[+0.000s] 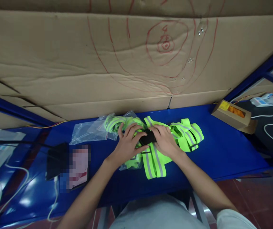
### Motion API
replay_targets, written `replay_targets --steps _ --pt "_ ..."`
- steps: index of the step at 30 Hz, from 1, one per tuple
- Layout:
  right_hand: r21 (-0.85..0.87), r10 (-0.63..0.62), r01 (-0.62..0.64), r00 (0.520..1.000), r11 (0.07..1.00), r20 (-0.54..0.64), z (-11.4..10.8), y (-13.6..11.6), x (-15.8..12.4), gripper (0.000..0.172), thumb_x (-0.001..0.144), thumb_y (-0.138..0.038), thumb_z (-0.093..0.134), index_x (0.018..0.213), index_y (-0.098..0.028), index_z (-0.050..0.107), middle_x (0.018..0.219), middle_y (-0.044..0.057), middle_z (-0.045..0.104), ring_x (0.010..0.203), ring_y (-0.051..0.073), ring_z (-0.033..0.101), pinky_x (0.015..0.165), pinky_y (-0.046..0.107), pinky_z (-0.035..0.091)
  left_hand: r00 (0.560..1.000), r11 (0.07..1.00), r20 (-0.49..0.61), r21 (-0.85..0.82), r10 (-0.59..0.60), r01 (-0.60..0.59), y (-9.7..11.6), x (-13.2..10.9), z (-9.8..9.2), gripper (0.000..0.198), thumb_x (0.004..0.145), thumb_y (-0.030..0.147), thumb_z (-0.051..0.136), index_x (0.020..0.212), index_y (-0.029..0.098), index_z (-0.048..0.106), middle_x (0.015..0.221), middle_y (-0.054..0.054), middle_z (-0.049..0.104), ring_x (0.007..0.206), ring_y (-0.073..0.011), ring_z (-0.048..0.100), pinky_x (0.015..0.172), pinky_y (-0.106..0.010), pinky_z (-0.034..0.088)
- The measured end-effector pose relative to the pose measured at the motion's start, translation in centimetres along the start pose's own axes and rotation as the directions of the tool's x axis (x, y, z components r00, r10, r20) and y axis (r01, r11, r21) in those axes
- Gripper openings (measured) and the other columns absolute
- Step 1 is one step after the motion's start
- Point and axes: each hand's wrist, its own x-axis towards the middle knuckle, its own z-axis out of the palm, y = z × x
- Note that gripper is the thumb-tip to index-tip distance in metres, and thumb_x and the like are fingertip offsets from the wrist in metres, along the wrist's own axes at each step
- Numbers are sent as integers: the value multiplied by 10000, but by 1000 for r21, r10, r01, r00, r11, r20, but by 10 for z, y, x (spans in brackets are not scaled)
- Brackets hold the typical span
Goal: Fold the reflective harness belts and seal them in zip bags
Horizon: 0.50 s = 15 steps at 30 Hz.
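A flat black piece (148,137), too small to identify, lies between my two hands over a bundle of neon-yellow reflective straps (155,163) with grey stripes. From the left, the thumb and fingers of my left hand (128,142) close on its edge. My right hand (164,139) grips the other side, fingertips bent over it. More reflective strap (186,133) with a black slider lies looped to the right of my hands. Behind my left hand sits a coiled strap (114,124) beside clear plastic bags. Part of a bagged strap (133,163) shows under my left wrist.
Clear plastic bags (87,132) lie on the blue table (222,152). A phone with a blurred screen (79,167), a black object (55,162) and white cables are at left. An open cardboard box (233,116) stands at right. Marked cardboard (62,54) rises behind.
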Motion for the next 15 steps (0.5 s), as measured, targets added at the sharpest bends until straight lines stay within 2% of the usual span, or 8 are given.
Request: replay_targets --steps 1,3,8,11,15 --pt "-3 9 -9 1000 1000 -11 -4 3 0 559 870 -76 552 1427 -120 540 1384 205 588 1287 361 536 1001 477 451 1000 1000 14 18 6 -7 -1 0 -3 487 926 501 747 1340 280 617 1424 -126 635 1455 -366 487 1293 -666 49" --pt "-8 21 -22 999 1000 -31 -11 7 -2 581 846 -55 542 1424 -112 540 1364 210 587 1288 364 528 1011 483 455 1000 999 8 34 2 -2 1 -1 -8 496 938 494 744 1371 298 602 1446 -112 633 1479 -354 468 1305 -648 19" --pt "-4 0 0 999 1000 -39 -4 -7 -6 601 845 -68 547 1444 -117 531 1366 206 568 1212 346 538 1010 474 460 996 994 -18 -62 -90 88 19 -4 -11 433 910 484 745 1249 246 621 1481 -145 583 1485 -365 459 1290 -653 100" --pt "-2 2 -3 1000 1000 -20 6 -17 -5 578 858 -84 557 1435 -101 541 1352 208 570 1159 339 540 976 465 460 986 986 -57 -72 -155 151 29 -3 -3 259 885 335 705 1112 235 630 1391 -124 631 1396 -337 548 1265 -635 182" --pt "-9 17 -17 1000 1000 14 11 -20 -5 539 882 -113 586 1420 -106 565 1338 197 583 1154 339 532 957 452 438 975 979 -94 -62 -201 196 31 -4 11 287 786 311 708 1044 219 622 1276 -121 676 1256 -322 627 1221 -604 271"
